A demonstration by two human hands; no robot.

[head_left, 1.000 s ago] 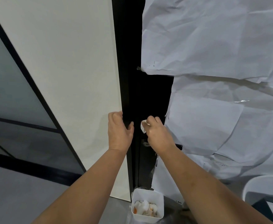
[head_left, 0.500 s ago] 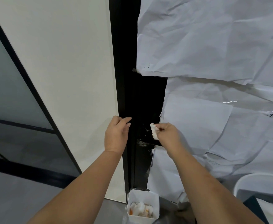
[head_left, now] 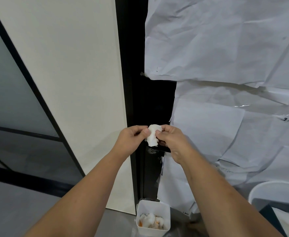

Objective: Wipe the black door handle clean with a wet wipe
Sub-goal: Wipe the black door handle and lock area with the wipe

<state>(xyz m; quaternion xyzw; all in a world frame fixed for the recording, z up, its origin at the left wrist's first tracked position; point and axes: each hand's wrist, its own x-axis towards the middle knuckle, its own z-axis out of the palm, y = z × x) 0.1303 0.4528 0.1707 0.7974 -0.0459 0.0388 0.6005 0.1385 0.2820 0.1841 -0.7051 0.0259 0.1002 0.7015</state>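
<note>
Fingers (head_left: 146,132) of the left hand (head_left: 131,141) and right hand (head_left: 172,142) pinch a crumpled wet wipe (head_left: 153,135) between them at frame centre — just in front of the black door handle (head_left: 162,147), partly hidden behind the right hand. Lower down sits a white bin (head_left: 153,218) holding used wipes.

The wet wipe (head_left: 153,135) looks like soft, crumpled white cloth-like tissue. At its 5 o'clock the black door handle (head_left: 163,147) shows a glossy finish with smears. Toward 2 o'clock, creased matt white paper sheets (head_left: 225,48) cover the door. At 6 o'clock a smooth white plastic bin (head_left: 153,209) holds crumpled wipes.
</note>
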